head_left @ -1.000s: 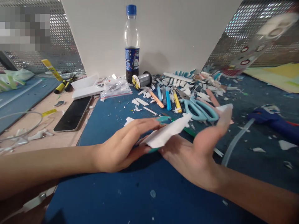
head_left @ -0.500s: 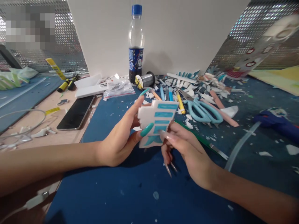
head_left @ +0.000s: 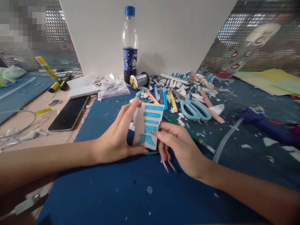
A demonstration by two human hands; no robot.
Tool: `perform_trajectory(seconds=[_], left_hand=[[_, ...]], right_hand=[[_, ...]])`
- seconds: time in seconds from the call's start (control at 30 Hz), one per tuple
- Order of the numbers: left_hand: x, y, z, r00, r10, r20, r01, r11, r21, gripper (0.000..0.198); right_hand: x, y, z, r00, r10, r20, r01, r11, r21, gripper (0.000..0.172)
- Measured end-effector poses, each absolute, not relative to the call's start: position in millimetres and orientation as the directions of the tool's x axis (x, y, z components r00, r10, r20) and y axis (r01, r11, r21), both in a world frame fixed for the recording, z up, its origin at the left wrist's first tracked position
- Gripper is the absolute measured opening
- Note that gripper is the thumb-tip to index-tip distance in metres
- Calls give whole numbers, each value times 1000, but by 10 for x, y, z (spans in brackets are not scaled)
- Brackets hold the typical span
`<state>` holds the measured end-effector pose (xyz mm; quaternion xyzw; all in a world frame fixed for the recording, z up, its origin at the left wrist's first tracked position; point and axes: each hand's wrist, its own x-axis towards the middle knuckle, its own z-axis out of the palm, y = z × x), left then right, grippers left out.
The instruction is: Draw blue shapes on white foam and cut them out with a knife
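Note:
A white foam-like piece (head_left: 138, 120) with bright blue painted stripes stands tilted above the blue mat, between my hands. My right hand (head_left: 180, 143) pinches its right edge, thumb on the striped face and the other fingers behind or curled below. My left hand (head_left: 114, 137) is spread at the left side, its thumb stretched along under the lower edge and its fingers up by the top left corner. A gap shows between that palm and the piece; whether the left fingertips touch it I cannot tell. Behind my right hand lies a green-handled tool (head_left: 195, 137), partly hidden.
Blue scissors (head_left: 194, 109), markers (head_left: 165, 98) and foam scraps lie behind my hands. A cola bottle (head_left: 130, 47) and a wire spool (head_left: 140, 80) stand against a white board (head_left: 164, 34). A phone (head_left: 69, 114) lies left, a blue glue gun (head_left: 264, 123) right.
My left thumb has come off the striped face and down below the lower edge. The piece has turned slightly in my right hand. The whole view has shifted, moving things leftward.

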<state>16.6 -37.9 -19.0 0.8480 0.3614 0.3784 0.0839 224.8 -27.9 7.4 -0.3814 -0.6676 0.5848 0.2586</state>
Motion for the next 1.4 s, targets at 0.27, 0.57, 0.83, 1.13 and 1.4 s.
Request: perform_trajectory(seconds=[0.27,0.57,0.83,1.13,1.4], left_hand=[[167,-372,-166,562,461,687,640,-768,-7,89],[168,-330,-186,592,589,550,699,-715,14,99],[188,-466,-104,660,560,501,665,-745,-43,100],[80,-825,-63,650,649,396,739,-660,-131,96],[-176,-950,-57,598,742,303,776,-630,11,105]], right_hand=[[2530,54,535,-410,898,159,611,400,-683,27],[2888,384,335,-664,747,35,738,662,-134,64],[2924,398,119,-662,750,-19,743,652,-154,37],[2861,382,158,-643,661,387,633,743,-217,16],[2771,232,80,-737,309,601,388,921,2,17]])
